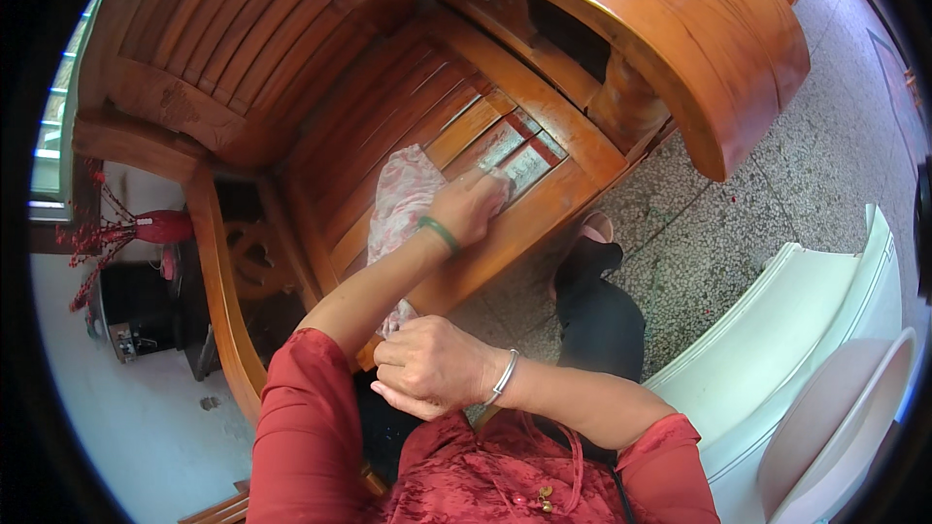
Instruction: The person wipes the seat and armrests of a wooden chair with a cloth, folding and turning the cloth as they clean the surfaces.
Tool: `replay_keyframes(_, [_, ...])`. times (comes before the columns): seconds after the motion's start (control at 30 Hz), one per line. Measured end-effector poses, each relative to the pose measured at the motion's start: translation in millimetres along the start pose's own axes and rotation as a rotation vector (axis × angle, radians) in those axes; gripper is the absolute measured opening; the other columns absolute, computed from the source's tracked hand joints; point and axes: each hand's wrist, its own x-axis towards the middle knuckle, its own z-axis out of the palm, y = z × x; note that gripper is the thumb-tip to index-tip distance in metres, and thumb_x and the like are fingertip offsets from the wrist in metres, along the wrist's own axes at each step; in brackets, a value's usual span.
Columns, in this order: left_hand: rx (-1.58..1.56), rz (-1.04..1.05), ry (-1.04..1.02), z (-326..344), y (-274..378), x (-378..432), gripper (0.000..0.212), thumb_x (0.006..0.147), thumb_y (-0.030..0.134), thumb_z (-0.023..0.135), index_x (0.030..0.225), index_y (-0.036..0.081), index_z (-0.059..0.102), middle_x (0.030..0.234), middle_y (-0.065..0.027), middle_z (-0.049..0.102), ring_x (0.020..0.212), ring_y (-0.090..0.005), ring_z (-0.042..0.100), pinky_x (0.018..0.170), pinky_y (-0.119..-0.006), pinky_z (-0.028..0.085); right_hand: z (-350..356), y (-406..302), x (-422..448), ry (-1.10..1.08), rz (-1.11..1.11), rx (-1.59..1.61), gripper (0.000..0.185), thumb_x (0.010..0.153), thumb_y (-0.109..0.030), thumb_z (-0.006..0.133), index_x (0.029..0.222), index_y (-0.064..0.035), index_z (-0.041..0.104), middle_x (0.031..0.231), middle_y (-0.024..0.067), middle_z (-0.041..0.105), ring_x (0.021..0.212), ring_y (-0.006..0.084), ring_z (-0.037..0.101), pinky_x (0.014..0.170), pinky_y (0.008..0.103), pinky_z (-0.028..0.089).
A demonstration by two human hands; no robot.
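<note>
My left hand (473, 205), with a green bangle at the wrist, presses a bunched part of a pink-and-white patterned cloth (404, 185) onto the slatted seat of a wooden armchair (466, 284). The rest of the cloth spreads left of the hand and under the forearm. Wet, shiny patches (520, 160) lie on the slats just beyond the fingers. My right hand (437, 367), wearing a silver bracelet, is curled closed in front of my body, close to the cloth's lower end (397, 316). Its palm is hidden, and nothing shows in its fingers.
A broad, curved wooden armrest (655, 0) rises beyond the seat, and the slatted backrest (233, 29) stands upper left. Pale green curved furniture (772, 327) and a round pale object (830, 429) are at right. A red vase (164, 226) with red sprigs is at left. The floor (699, 233) is speckled.
</note>
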Motion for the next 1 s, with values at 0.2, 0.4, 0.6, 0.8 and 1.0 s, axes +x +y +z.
replay_keyframes(0.2, [0.051, -0.117, 0.126, 46, 9, 73, 0.01, 0.089, 0.012, 0.063, 0.097, 0.009, 0.057, 0.09, -0.0141, 0.059, 0.084, -0.0367, 0.061, 0.068, -0.045, 0.049, -21, 12, 4, 0.192, 0.022, 0.097, 0.027, 0.084, -0.017, 0.066, 0.062, -0.0063, 0.053, 0.064, 0.0081, 0.055, 0.058, 0.0264, 0.058, 0.056, 0.038, 0.046])
replay_keyframes(0.4, [-0.109, -0.134, 0.031, 25, 1, 34, 0.024, 0.087, 0.015, 0.064, 0.111, 0.013, 0.059, 0.098, -0.0138, 0.061, 0.091, -0.0372, 0.061, 0.074, -0.044, 0.051, -63, 28, -6, 0.549, 0.379, 0.412, 0.022, 0.093, -0.006, 0.055, 0.076, 0.0037, 0.065, 0.08, 0.0091, 0.067, 0.069, 0.0124, 0.063, 0.063, 0.0254, 0.05])
replay_keyframes(0.6, [-0.023, -0.21, -0.114, -41, -20, -87, 0.03, 0.085, 0.018, 0.066, 0.113, 0.011, 0.06, 0.102, -0.016, 0.061, 0.094, -0.0387, 0.061, 0.077, -0.044, 0.05, -33, 22, -13, 0.407, 0.365, 0.339, 0.022, 0.092, -0.006, 0.054, 0.076, 0.0024, 0.067, 0.084, 0.0105, 0.069, 0.072, 0.0145, 0.064, 0.066, 0.0284, 0.051])
replay_keyframes(0.8, [0.075, -0.224, -0.144, -66, -8, -138, 0.011, 0.086, 0.006, 0.062, 0.097, 0.008, 0.059, 0.089, -0.0153, 0.059, 0.081, -0.0391, 0.061, 0.065, -0.044, 0.049, 13, 3, -16, 0.103, 0.178, 0.041, 0.025, 0.086, -0.017, 0.065, 0.067, -0.0072, 0.052, 0.065, 0.0103, 0.052, 0.061, 0.0319, 0.057, 0.057, 0.0422, 0.045])
replay_keyframes(1.0, [0.01, -0.104, -0.028, -21, 11, -50, 0.012, 0.087, 0.007, 0.063, 0.098, 0.008, 0.059, 0.091, -0.0149, 0.059, 0.081, -0.038, 0.061, 0.065, -0.044, 0.049, 8, -6, -1, 0.132, 0.11, 0.06, 0.022, 0.084, -0.014, 0.066, 0.067, -0.0054, 0.054, 0.066, 0.0088, 0.054, 0.06, 0.0286, 0.058, 0.058, 0.0396, 0.046])
